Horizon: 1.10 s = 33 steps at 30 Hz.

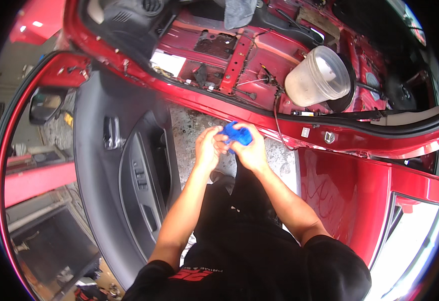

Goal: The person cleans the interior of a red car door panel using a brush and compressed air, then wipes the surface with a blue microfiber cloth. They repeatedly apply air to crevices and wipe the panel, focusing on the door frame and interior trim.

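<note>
Holding a bunched blue cloth point(238, 134) out over the floor, the right hand point(251, 150) has its fingers curled closed around it; the left hand point(211, 145) has half-bent fingers at its left edge, whether gripping I cannot tell; a dark door panel point(96, 165) stands left; far right, a translucent bucket point(304, 84) sits inside the red car point(219, 107).

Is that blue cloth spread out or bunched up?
Bunched up: the blue cloth is a small crumpled wad in the right hand, with the left hand close beside it.
</note>
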Tool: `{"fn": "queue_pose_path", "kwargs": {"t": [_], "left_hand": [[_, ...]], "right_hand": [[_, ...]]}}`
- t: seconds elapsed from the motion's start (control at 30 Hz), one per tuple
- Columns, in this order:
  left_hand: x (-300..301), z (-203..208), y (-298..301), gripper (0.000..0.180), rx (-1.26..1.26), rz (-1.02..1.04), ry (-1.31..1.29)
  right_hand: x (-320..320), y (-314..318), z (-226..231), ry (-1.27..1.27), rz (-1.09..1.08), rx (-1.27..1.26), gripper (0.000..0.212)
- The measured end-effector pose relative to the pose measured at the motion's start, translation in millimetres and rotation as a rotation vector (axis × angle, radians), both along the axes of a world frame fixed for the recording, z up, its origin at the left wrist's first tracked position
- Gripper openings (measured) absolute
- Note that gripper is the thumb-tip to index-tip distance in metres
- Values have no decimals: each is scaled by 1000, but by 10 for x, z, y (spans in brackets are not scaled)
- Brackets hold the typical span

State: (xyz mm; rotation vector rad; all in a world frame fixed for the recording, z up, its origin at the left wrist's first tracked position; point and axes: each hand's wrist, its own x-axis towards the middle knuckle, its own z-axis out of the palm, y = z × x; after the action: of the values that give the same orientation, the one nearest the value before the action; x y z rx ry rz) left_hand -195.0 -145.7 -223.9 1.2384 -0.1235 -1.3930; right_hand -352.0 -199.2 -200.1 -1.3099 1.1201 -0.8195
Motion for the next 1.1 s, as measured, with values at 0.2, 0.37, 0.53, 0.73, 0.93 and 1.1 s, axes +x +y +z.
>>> {"fn": "queue_pose_path", "kwargs": {"t": [0.2,0.37,0.53,0.73,0.93,1.1], "left_hand": [[-193,304,254,35,-153,40,-215],[-419,877,378,26,-202,-90,-483],[-382,1100,251,13,-383,172,-937],[-188,1286,54,15,-115,129,-666],[-60,1490,96,42,63,14,-954],[-226,1810,120,27,233,265,-1291]], "right_hand": [[-214,237,669,-39,209,-73,57],[-340,93,998,-352,208,76,73],[-372,-248,1115,-155,516,324,67],[-26,-843,1125,-423,669,263,53],[319,-1328,1479,-78,1113,77,61],[714,-1366,1671,87,1196,-359,69]]}}
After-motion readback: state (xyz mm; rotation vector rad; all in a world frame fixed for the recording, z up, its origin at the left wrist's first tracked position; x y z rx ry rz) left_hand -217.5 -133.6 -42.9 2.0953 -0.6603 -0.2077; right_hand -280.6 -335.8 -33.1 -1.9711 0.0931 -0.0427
